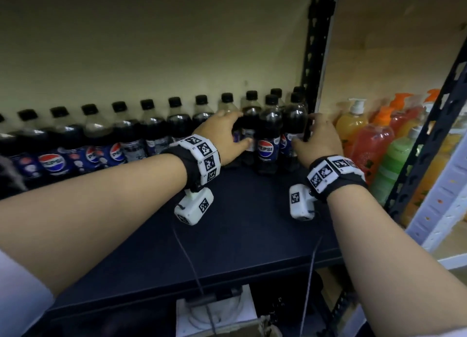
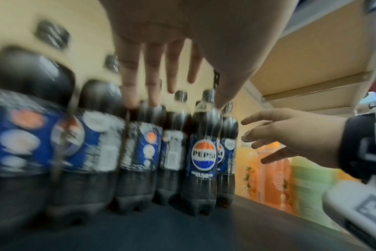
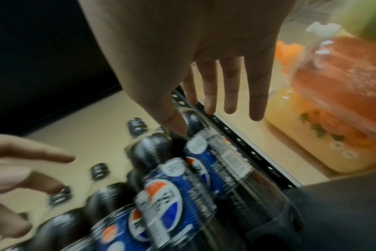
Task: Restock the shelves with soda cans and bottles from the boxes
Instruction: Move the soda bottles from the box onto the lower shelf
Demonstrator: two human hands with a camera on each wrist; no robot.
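Observation:
A row of dark Pepsi bottles (image 1: 121, 139) with black caps stands along the back of the dark shelf (image 1: 240, 223). At its right end a small cluster stands further forward, led by one bottle (image 1: 269, 134) with its logo facing me. My left hand (image 1: 232, 129) is at the cluster's left side, fingers straight and spread (image 2: 152, 68), thumb by a bottle (image 1: 251, 119). My right hand (image 1: 313, 134) is at the cluster's right side beside the end bottle (image 1: 294, 129), fingers straight (image 3: 215, 76). Neither hand grips a bottle.
A black perforated upright (image 1: 316, 58) bounds the shelf just right of the cluster. Beyond it stand orange, yellow and green pump bottles (image 1: 366, 139). The shelf's front half is bare. Below the shelf edge sits a cardboard box (image 1: 214, 316).

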